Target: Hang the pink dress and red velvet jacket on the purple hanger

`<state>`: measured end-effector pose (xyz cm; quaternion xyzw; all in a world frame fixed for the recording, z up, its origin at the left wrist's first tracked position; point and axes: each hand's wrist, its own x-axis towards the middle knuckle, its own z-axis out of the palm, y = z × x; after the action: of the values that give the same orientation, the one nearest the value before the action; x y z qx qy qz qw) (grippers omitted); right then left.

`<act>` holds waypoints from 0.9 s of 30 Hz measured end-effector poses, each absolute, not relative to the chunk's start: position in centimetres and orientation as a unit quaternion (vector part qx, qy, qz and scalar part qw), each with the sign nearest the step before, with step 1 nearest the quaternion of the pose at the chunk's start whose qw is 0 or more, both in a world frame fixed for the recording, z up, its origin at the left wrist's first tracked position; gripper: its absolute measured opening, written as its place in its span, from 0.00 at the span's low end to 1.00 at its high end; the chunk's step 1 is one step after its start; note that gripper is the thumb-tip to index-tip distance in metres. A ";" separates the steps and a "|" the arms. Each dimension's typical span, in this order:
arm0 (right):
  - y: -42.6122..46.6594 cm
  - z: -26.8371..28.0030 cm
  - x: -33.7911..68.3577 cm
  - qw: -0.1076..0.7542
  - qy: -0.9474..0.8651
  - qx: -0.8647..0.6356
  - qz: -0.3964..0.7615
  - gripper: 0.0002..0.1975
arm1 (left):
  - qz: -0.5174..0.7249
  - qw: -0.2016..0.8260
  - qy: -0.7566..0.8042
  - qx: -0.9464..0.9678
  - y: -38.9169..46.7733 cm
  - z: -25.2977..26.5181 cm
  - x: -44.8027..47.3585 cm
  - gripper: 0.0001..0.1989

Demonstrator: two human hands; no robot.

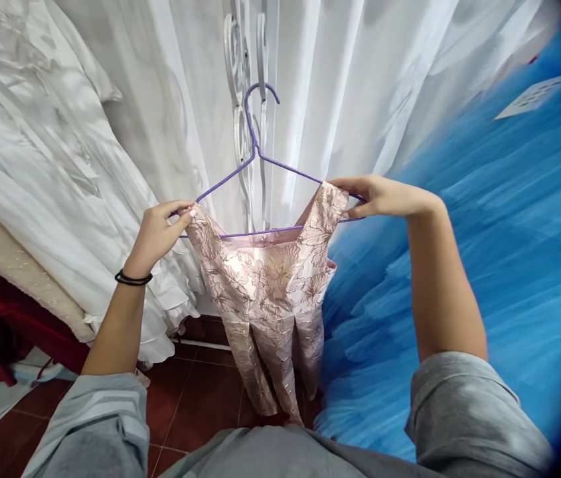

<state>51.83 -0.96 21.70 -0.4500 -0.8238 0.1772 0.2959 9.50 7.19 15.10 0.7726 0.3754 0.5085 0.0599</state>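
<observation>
A pink dress (pixel 273 272) with a metallic floral pattern hangs on a purple hanger (pixel 255 154) in front of me. My left hand (pixel 158 232), with a black band at the wrist, pinches the dress's left shoulder strap at the hanger's end. On the other side, my right hand (pixel 377 197) grips the right strap and the hanger's arm, thumb below and fingers above. The hanger's hook points up and overlaps a white metal scroll frame (pixel 235 66); I cannot tell whether it rests on it. The skirt's lower end drops toward the floor.
White garments (pixel 61 159) hang at the left, above dark red cloth (pixel 21 312). A large blue tulle dress (pixel 459 219) fills the right side, with a white tag (pixel 534 96) on it. Behind is a white curtain (pixel 320 86). The floor (pixel 200 392) has red-brown tiles.
</observation>
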 end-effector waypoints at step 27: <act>-7.1 -14.9 48.1 0.496 -0.496 -0.705 -0.105 0.24 | 0.573 0.175 0.695 0.398 1.8 -8.5 5.9 0.17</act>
<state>48.11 -7.05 -14.90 -0.7047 -0.4965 -0.1055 0.4958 5.89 1.84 -8.49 0.3984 0.6948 0.5728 0.1745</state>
